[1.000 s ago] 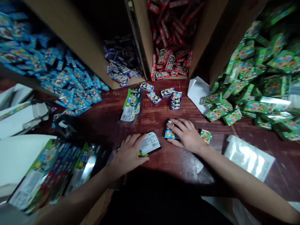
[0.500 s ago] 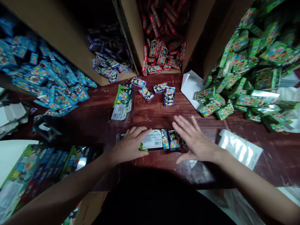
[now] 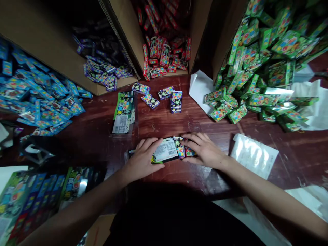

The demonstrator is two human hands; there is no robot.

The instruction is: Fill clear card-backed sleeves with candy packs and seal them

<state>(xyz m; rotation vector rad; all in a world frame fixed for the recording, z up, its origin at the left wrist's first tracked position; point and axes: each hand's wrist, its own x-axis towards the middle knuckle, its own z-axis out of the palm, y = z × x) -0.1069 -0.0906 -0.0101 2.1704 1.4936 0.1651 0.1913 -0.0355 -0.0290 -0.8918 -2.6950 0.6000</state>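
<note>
Left fingers (image 3: 149,145) on package (image 3: 166,149) — red packets (image 3: 165,56) in carton (image 3: 202,32)

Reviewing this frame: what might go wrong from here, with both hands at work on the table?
1. The purple pack and red pack at the labelled package's end could skew or catch if the right hand pushes unevenly.
2. The package might shift if the left hand loosens its hold.
3. Green packs are heaped loosely, so some could slide.
</note>
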